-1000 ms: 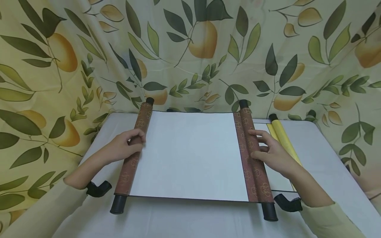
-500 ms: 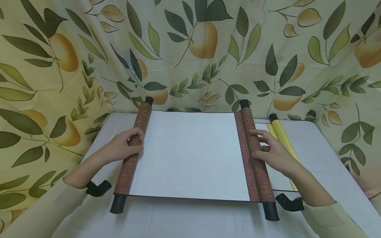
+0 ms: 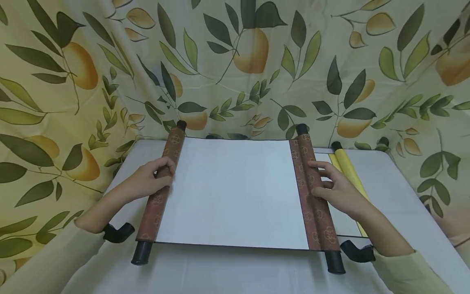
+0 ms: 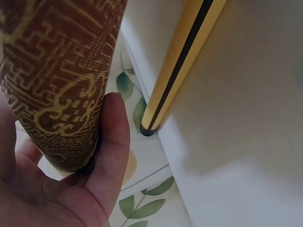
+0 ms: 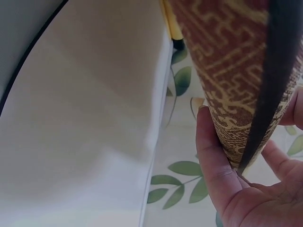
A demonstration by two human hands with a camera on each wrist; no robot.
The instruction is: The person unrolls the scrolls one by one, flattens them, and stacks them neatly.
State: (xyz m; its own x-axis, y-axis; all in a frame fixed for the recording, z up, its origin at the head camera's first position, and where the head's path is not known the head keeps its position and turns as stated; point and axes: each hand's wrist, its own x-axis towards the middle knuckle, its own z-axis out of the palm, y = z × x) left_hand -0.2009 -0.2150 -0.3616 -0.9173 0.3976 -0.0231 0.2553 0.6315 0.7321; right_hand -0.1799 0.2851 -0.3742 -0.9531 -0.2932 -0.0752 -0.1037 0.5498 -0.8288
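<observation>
A hanging scroll with white paper, reddish-brown patterned ends and black rod knobs lies partly unrolled before me. My left hand grips the scroll's left roll around its middle. On the other side, my right hand holds the right roll, thumb on the near part and fingers farther up. The left wrist view shows the brocade roll lying between thumb and fingers. A similar grasp appears in the right wrist view, where a black strip runs along the roll.
A second scroll with a yellow roll lies at the right, partly under the brown one. Both are over a white-covered table. A curtain printed with leaves and fruit hangs right behind the table.
My left hand has moved slightly left with the left roll, and the right roll has shifted a little right. The stretch of white paper between them is slightly wider.
</observation>
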